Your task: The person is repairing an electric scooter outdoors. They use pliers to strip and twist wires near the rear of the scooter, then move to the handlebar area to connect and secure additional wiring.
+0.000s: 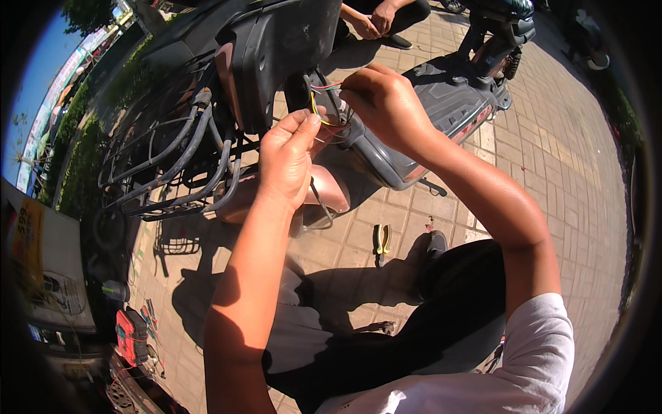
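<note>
Thin coloured wires (315, 105) come out of the opened front part of a dark electric scooter (452, 96). Yellow, red and green strands can be told apart. My left hand (286, 155) is closed, pinching the wires between thumb and fingers on the near side of the opening. Just to the right and a little farther off, my right hand (386, 103) is closed too, its fingertips on the ends of the red and green strands. Those fingertips are partly hidden by the hand itself. Pliers (381, 243) with yellow-green and black handles lie on the paving below my hands.
A black metal basket (172, 159) juts out on the left, beside the scooter's dark panel (276, 62). A red meter-like device (131, 337) with leads sits at lower left. Across from me another person's hands (376, 22) are together. Brick paving (552, 179) stretches to the right.
</note>
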Tool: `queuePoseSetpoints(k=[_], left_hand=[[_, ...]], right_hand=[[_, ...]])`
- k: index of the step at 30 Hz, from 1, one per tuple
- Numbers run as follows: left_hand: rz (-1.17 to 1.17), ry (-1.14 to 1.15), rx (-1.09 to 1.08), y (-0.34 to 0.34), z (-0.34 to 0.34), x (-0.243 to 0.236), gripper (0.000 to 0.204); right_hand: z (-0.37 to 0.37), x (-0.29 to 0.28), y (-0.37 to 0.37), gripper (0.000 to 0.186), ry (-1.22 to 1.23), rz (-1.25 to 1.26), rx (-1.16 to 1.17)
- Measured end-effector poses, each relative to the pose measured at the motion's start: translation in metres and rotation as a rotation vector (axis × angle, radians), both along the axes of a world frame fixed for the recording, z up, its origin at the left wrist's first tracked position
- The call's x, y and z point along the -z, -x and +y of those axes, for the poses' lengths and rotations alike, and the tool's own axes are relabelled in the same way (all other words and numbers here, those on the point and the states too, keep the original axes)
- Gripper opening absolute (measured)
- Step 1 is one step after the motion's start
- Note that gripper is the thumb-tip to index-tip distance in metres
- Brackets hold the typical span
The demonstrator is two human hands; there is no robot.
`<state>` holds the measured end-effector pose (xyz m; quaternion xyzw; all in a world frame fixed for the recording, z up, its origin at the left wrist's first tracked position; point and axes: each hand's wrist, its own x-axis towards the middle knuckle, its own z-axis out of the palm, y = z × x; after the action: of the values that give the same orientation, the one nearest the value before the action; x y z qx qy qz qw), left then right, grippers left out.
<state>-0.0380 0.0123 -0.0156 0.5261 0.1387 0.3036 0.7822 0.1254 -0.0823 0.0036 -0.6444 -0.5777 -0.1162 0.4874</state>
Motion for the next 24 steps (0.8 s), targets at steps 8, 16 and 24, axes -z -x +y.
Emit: queuePoseSetpoints(k=[8,16,24], left_hand=[[0.005,0.013,-0.033,0.0,0.004,0.006,0.012],[-0.002,0.072,0.013,0.001,0.004,0.005,0.011],[0.01,0.055,0.003,0.003,0.008,0.006,0.012]], right_hand=[[-0.016,-0.007,0.031,0.013,0.126,-0.003,-0.174],[-0.01,-0.015,0.028,0.022,0.301,0.347,-0.259],[-0.003,-0.01,0.023,0.018,0.248,0.194,-0.288]])
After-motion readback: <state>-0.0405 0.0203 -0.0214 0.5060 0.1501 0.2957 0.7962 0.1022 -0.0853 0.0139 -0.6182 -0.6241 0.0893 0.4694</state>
